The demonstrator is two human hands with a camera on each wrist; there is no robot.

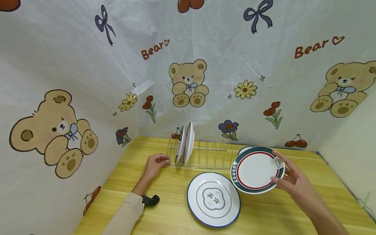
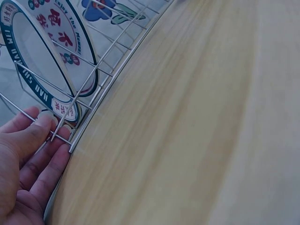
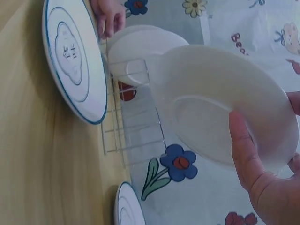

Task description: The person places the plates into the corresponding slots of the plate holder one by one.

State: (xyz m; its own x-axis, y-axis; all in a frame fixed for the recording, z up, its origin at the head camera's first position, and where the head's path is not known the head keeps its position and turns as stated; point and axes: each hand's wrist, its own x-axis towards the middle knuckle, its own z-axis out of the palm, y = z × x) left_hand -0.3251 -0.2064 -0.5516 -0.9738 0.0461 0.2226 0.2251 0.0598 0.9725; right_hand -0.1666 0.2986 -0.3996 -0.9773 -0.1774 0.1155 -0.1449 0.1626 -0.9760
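1. My left hand (image 1: 157,164) pinches the end wire of the wire rack (image 1: 205,168), thumb and fingers closed round it; I judge this steadies the light frame.
2. My right hand (image 1: 292,179) grips the ringed plate (image 1: 255,171) by its right edge. Holding it there leaves most of its green-and-red-bordered face uncovered and the opposite edge free.
3. I have that plate raised off the table (image 1: 167,209) and tilted, its face towards my head and its pale underside towards the right wrist camera.
4. The 2 racked plates (image 1: 190,143) stand on edge in the left part of the rack, near my left hand; the wires seem to keep them upright and separate.
5. My hands are well apart, with most of the rack's length between them. The ringed plate is at my right hand, by the rack's right end, far from my left.
6. The blue-rimmed plate (image 1: 213,199) lies flat, face up, in front of the rack, between my hands and touched by neither. Another plate (image 3: 125,206) shows only partly, beyond the ringed plate.
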